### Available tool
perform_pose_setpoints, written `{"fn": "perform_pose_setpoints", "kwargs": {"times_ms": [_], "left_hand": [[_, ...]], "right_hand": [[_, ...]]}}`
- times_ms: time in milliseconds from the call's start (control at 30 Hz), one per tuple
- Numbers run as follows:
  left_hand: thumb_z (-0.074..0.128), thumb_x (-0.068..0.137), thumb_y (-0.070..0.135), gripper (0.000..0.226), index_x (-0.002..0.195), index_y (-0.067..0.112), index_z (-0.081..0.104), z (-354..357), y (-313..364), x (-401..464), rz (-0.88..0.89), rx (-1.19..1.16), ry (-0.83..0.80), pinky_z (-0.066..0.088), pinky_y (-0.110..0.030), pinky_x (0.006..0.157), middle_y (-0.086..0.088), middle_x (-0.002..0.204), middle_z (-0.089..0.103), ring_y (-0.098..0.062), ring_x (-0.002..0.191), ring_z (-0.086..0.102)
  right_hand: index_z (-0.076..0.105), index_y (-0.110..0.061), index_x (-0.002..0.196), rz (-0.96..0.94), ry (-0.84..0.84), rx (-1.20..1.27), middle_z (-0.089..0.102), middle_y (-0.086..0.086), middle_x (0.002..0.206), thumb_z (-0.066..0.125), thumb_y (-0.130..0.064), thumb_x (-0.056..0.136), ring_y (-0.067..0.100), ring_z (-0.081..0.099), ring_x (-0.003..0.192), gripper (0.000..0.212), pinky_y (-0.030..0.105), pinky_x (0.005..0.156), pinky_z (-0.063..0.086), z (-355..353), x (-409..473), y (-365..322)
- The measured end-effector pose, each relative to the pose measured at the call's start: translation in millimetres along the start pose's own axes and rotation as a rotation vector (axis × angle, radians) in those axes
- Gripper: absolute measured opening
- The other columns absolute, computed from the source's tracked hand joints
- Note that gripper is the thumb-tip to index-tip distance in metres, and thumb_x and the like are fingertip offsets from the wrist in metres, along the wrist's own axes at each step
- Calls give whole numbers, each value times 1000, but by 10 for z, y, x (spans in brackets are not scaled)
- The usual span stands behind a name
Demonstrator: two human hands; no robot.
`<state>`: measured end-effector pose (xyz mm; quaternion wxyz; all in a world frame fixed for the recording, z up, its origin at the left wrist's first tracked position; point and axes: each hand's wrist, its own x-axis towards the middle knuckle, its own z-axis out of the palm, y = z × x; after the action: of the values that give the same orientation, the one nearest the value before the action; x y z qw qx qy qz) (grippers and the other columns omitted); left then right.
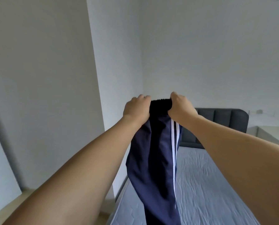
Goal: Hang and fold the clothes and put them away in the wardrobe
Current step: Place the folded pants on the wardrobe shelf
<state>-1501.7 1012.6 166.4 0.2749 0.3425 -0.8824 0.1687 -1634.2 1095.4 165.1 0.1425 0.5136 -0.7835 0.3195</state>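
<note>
Both hands' grip, left hand and right hand, holds the trousers hanging below.

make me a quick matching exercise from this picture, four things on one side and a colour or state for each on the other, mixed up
Things:
1. trousers
2. headboard
3. mattress
4. waistband

Colour or state:
A. gripped at each end by the left hand and right hand
B. dark grey, padded, against the wall
C. navy with white side stripes, hanging down
D. light grey-blue, quilted, lying flat

Pairs: 1-C, 2-B, 3-D, 4-A
</note>
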Motion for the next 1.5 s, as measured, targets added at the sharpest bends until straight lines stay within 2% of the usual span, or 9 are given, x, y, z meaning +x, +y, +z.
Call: {"fn": "perform_pose_setpoints", "kwargs": {"times_ms": [200, 433, 667, 767, 867, 1000, 1233, 1333, 1500], "left_hand": [[49, 84, 1, 32, 114, 13, 53, -334, 2, -162, 111, 196, 153, 33, -34, 58, -7, 114, 48, -28, 92, 50], [48, 81, 6, 20, 98, 15, 55, -701, 624, -1130, 141, 176, 26, 32, -32, 59, -3, 92, 57, -24, 74, 46], [57, 75, 16, 3, 77, 15, 60, -399, 1521, -2686, -12, -123, -643, 42, -29, 54, -2, 74, 59, -26, 72, 58], [71, 70, 27, 16, 72, 17, 59, 16, 1950, -3462, -74, -242, -1024, 49, -31, 63, -1, 67, 59, -26, 69, 60], [76, 67, 34, 32, 91, 16, 64, 441, 2343, -4234, -139, -300, -1340, 55, -35, 77, -6, 84, 65, -27, 76, 64], [76, 61, 42, 44, 95, 16, 65, 756, 2695, -5007, -191, -350, -1552, 55, -44, 86, -9, 101, 69, -31, 88, 68], [72, 69, 39, 44, 104, 16, 59, 1071, 2769, -5444, -293, -511, -1645, 50, -33, 72, -4, 89, 64, -24, 72, 58], [70, 69, 38, 42, 106, 26, 55, 1248, 2639, -5413, -379, -598, -1573, 48, -33, 75, 0, 99, 64, -20, 79, 60], [70, 74, 29, 27, 97, 19, 60, 1827, 2258, -5327, -657, -870, -1415, 42, -27, 66, 1, 84, 60, -15, 71, 57]], "right_hand": [[40, -8, 90, -130, 104, 113, 46, 5, 79, 48, -1, 81, 29, 46, 70, 14, 30, 49, 32, -292, -227, 21], [40, -9, 90, -149, -26, 127, 49, 4, 78, 53, -7, 80, 32, 51, 75, 17, 33, 58, 38, -571, -1315, 309], [40, -13, 85, -92, -528, 74, 54, 4, 77, 52, -17, 80, 30, 54, 72, 14, 34, 56, 42, -341, -3007, 984], [41, -17, 79, -70, -834, 17, 52, 1, 74, 52, -21, 80, 24, 53, 67, 11, 29, 53, 40, -120, -3827, 1317], [39, -24, 72, -60, -1127, -63, 55, 2, 85, 56, -14, 77, 23, 58, 79, 20, 31, 65, 46, 130, -4614, 1609], [44, -18, 93, -12, -1406, -177, 51, 1, 95, 68, -15, 74, 21, 51, 85, 31, 30, 71, 42, 351, -5321, 1894], [46, -23, 97, 82, -1606, -211, 57, -2, 96, 74, -29, 66, 24, 62, 97, 42, 41, 90, 49, 794, -5689, 2120], [45, -21, 99, 159, -1603, -160, 55, -1, 95, 73, -26, 71, 22, 58, 91, 40, 37, 86, 48, 969, -5619, 2189], [46, -21, 99, 316, -1588, -43, 54, -2, 89, 70, -25, 73, 20, 54, 83, 36, 35, 78, 46, 1536, -5372, 2342]]}}
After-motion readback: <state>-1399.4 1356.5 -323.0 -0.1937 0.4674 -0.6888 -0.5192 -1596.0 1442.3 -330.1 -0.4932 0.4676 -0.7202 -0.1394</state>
